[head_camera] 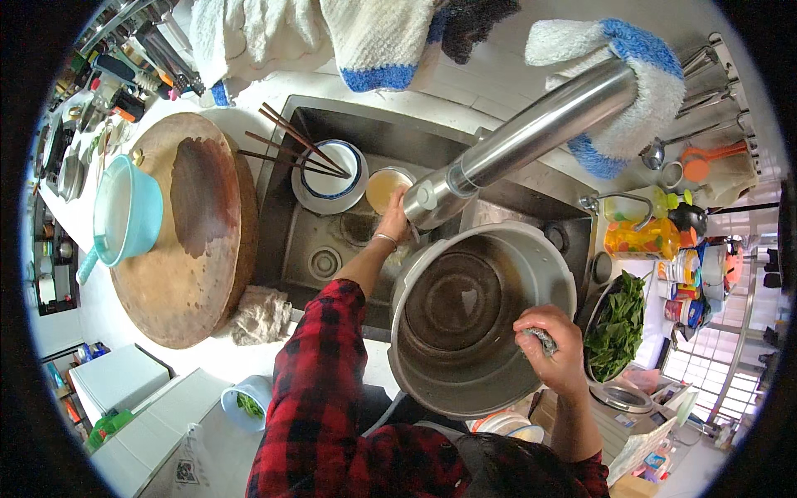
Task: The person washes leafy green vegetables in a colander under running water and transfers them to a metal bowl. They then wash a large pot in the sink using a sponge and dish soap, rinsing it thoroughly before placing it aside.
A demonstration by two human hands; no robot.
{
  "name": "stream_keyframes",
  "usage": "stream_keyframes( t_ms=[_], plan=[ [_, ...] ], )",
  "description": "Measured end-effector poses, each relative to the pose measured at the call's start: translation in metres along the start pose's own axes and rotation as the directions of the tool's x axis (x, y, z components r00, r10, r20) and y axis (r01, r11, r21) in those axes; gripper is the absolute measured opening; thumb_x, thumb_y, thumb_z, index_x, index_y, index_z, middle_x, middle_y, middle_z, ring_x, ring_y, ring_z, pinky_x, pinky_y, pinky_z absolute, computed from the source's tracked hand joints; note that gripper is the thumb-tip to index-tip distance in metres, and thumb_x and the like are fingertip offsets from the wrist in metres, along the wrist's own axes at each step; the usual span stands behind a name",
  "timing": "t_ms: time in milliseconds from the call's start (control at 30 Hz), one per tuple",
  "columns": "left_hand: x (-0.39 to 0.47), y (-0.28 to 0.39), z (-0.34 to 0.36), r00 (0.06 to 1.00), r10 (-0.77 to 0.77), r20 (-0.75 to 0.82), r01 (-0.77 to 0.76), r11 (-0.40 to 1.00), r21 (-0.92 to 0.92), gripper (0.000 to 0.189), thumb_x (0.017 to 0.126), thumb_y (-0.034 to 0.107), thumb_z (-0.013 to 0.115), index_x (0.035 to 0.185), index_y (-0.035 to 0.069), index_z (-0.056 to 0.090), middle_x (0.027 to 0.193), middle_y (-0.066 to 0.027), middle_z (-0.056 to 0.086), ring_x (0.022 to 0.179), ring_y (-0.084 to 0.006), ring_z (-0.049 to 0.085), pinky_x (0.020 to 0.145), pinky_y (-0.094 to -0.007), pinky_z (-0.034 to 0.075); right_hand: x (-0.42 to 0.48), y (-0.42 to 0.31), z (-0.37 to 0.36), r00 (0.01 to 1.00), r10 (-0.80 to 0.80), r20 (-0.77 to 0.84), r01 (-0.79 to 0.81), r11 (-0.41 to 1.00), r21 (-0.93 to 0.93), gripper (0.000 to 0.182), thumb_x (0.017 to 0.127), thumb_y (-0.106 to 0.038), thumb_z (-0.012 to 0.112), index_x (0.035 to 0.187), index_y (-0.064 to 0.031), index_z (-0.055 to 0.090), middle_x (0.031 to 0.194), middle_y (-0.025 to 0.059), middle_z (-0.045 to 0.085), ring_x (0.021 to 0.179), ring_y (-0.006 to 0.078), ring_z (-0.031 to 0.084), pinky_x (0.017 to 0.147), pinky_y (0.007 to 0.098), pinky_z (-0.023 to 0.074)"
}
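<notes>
My right hand (548,348) holds a metal scouring pad (540,340) over the near right side of a large aluminium pot (542,267). The pot's open mouth faces up and it sits by the sink's near edge, with a little liquid at its bottom. My left hand (393,216) reaches over the sink (299,249) to the lower end of a thick steel tap (436,198); its fingers are partly hidden there. Touching or just behind that hand is a bowl of cloudy yellowish liquid (381,187). A blue-rimmed bowl (333,149) with several chopsticks (280,155) stands left of it.
Left of the sink lies a round wooden chopping board (149,299) bearing a turquoise plastic dipper (146,211). A crumpled cloth (261,315) is beside it. At right are a container of leafy greens (616,324), an orange liquid bottle (641,239) and a small curved faucet (622,198). Towels (373,43) hang behind.
</notes>
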State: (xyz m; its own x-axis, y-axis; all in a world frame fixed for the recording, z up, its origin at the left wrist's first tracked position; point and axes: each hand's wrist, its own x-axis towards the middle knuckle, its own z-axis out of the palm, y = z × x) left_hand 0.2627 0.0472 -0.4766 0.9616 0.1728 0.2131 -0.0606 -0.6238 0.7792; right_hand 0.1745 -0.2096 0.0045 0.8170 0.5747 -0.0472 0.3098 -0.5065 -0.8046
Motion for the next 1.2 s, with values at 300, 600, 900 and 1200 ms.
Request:
stream_keyframes(
  t_ms=[300,600,900,1200],
  plan=[
    [0.005,0.067,0.01,0.842,-0.49,0.224,0.191,-0.119,-0.974,0.063,0.083,0.011,0.064,0.137,0.005,0.032,0.128,-0.0101,0.044,0.115,-0.0225,0.046,0.1,-0.0319,0.037,0.003,0.006,0.004,0.999,0.038,0.028,-0.037,0.999,-0.007,0.018,0.077,-0.004,0.07,0.095,-0.0042,0.066,0.092,0.0115,0.066,0.086,0.0248,0.064,0.079,0.0333,0.0503],
    [0.067,0.093,-0.039,0.863,-0.48,-0.158,0.053,0.398,-0.916,0.014,0.096,0.022,0.049,0.108,0.014,0.05,0.102,-0.0029,0.055,0.089,-0.0157,0.052,0.079,-0.029,0.042,-0.002,0.012,0.002,0.997,0.069,-0.025,-0.068,0.997,0.025,0.015,0.077,-0.003,0.066,0.091,-0.0027,0.064,0.09,0.0111,0.064,0.085,0.0239,0.062,0.079,0.0324,0.0488],
    [0.064,0.055,0.019,0.975,-0.22,-0.025,0.201,0.927,-0.317,0.015,0.093,0.017,0.049,0.104,0.007,0.052,0.094,-0.0117,0.058,0.087,-0.0267,0.058,0.076,-0.0391,0.048,0.0,0.007,0.001,0.996,0.09,0.004,-0.09,0.996,0.018,0.015,0.079,-0.004,0.067,0.094,-0.0024,0.064,0.092,0.0111,0.065,0.088,0.0243,0.063,0.08,0.0331,0.0487],
    [0.067,0.025,0.019,0.82,-0.191,0.54,-0.077,0.897,0.434,0.033,0.094,0.015,0.048,0.125,0.003,0.047,0.113,-0.0233,0.055,0.103,-0.0378,0.057,0.086,-0.0463,0.05,-0.009,0.017,-0.005,0.988,0.124,0.09,-0.124,0.992,-0.002,0.035,0.084,-0.021,0.069,0.112,-0.0068,0.055,0.108,0.0145,0.059,0.102,0.032,0.058,0.089,0.0376,0.045]
  ],
)
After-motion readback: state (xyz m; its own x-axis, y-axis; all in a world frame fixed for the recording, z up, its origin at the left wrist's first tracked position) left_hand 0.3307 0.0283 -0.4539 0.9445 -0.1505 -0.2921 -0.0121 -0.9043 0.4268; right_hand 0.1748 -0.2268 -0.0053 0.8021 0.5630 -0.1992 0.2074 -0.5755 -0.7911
